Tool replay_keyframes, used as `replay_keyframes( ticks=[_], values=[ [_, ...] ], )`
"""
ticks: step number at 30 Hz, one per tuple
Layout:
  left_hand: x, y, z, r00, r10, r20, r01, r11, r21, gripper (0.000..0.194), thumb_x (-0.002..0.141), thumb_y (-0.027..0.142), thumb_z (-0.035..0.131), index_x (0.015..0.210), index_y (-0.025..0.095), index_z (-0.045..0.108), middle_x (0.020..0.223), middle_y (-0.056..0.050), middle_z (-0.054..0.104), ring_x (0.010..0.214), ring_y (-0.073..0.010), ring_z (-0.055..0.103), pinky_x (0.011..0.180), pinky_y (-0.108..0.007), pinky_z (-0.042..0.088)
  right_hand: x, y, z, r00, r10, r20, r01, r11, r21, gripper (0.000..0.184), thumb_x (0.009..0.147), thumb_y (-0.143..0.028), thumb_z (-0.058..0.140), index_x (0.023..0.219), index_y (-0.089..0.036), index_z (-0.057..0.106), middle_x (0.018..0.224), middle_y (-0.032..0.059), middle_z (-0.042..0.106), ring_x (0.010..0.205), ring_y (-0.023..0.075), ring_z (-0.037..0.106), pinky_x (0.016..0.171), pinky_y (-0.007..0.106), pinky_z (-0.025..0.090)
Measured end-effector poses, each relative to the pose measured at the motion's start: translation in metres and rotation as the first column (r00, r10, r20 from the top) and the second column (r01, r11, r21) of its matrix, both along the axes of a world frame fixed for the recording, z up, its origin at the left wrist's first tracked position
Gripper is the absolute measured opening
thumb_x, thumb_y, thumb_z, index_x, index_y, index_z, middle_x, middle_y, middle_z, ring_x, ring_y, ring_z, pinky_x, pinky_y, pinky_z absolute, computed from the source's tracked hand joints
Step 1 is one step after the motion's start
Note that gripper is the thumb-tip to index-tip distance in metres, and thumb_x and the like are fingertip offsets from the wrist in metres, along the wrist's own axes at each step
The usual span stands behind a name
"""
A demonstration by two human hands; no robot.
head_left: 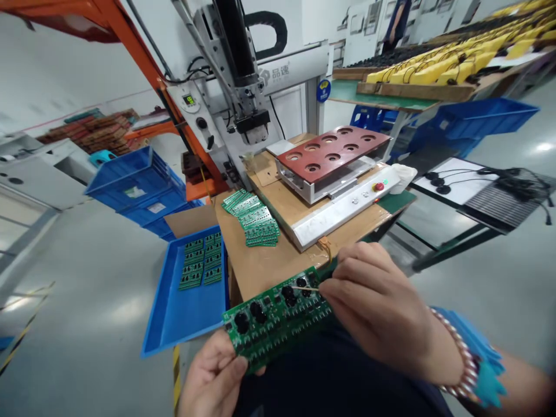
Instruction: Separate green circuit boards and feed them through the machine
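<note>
A green circuit board [273, 324] with several round black blobs along its upper part is tilted toward me above my lap. My left hand [217, 370] grips its left end, thumb on the near face. In my right hand [377, 307] a thin pale stick [306, 288] is pinched between thumb and fingers. Its tip lies at a black blob [289, 295] right of the board's middle; whether it touches, I cannot tell. The right hand covers the board's right end. Beyond the board, a fanned stack of green circuit boards [256, 219] rests on the brown tabletop [243, 272].
A blue tray [174, 324] holding circuit boards stands left of the table. Behind the table is a machine with a vertical head [252, 116] and a red fixture plate [334, 152] with round recesses. Blue crates [134, 185] are stacked left; a rack with black cables [490, 191] stands right.
</note>
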State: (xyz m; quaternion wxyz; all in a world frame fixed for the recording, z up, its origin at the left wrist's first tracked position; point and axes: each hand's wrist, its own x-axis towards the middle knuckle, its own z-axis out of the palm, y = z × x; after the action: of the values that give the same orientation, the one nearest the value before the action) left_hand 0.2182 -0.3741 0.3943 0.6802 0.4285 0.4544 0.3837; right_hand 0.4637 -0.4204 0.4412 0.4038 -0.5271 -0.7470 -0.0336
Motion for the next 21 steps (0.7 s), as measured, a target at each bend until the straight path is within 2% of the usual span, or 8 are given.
replay_keyframes(
  ticks=[10,16,21],
  values=[
    [-0.0036,0.0034,-0.0026,0.999,-0.022,-0.027,0.022,1.000,0.018,0.023,0.064,0.037,0.076,0.057,0.019,0.063,0.058,-0.004,0.062,0.062,-0.0203,0.057,0.055,-0.029,0.045,0.0018,-0.0025,-0.0003,1.000,-0.010,0.015,0.010,1.000,-0.003,0.012,0.081,-0.006,0.052,0.083,-0.014,0.062,0.069,0.0033,0.051,0.077,0.0163,0.043,0.068,0.035,0.032],
    [-0.0043,0.0039,-0.0026,0.999,0.018,-0.028,-0.017,1.000,0.015,0.023,0.062,0.036,0.077,0.058,0.019,0.063,0.059,-0.003,0.061,0.061,-0.0200,0.056,0.057,-0.031,0.046,0.0016,-0.0046,-0.0005,1.000,-0.002,0.018,0.002,1.000,-0.002,0.012,0.081,-0.007,0.052,0.081,-0.015,0.061,0.068,0.0029,0.051,0.077,0.0165,0.044,0.069,0.035,0.033],
    [-0.0048,0.0042,-0.0010,0.999,0.025,-0.048,-0.024,0.999,0.032,0.023,0.063,0.037,0.076,0.057,0.019,0.064,0.058,-0.002,0.063,0.058,-0.0177,0.055,0.055,-0.028,0.044,0.0075,-0.0066,0.0003,1.000,0.003,0.007,-0.003,1.000,-0.020,0.013,0.081,-0.007,0.052,0.085,-0.016,0.061,0.071,0.0026,0.051,0.079,0.0166,0.046,0.070,0.035,0.033]
  ],
)
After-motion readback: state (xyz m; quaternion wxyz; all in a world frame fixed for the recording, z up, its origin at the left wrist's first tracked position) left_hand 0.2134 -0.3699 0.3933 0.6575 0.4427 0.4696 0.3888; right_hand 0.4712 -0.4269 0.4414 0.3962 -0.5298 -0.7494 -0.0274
